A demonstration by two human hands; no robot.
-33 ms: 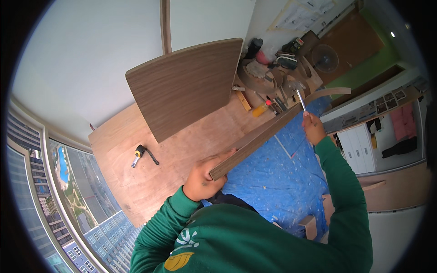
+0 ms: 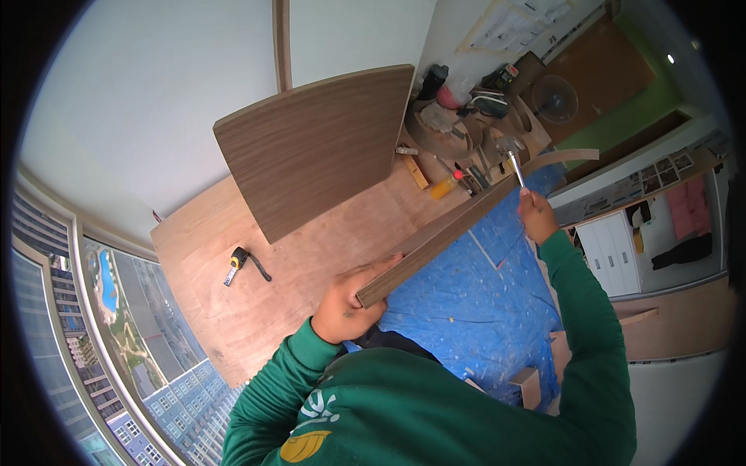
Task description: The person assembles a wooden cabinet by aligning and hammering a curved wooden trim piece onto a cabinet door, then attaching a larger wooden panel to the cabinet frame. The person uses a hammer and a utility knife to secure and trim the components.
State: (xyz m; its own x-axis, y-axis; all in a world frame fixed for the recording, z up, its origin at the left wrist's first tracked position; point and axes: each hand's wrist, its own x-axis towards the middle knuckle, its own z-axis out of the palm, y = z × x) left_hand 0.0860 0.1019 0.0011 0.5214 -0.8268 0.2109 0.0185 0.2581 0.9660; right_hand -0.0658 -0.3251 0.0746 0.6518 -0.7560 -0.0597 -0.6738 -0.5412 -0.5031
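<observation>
My left hand (image 2: 347, 303) is closed round the near end of a long brown wood-grain board (image 2: 439, 248), with fingers along its upper side and the thumb side below. The board slants away to the right, its narrow edge facing me. From its far end a thin curved strip of edging (image 2: 571, 155) sticks out to the right. My right hand (image 2: 536, 216) grips a hammer (image 2: 517, 167) with a shiny metal shaft, its head over the board's far end. Whether the head touches the board, I cannot tell.
A large wood-grain panel (image 2: 318, 147) stands on the plywood table (image 2: 210, 311), near a tape measure (image 2: 242, 260). Toward the far right sit a yellow bottle (image 2: 445, 185), coiled edging (image 2: 470, 132) and tools. Blue sheeting (image 2: 458, 311) covers the floor; a window (image 2: 78, 311) is at left.
My right hand and the hammer have shifted slightly to the right, with the hammer head a little lower. My left hand and the board look unchanged.
</observation>
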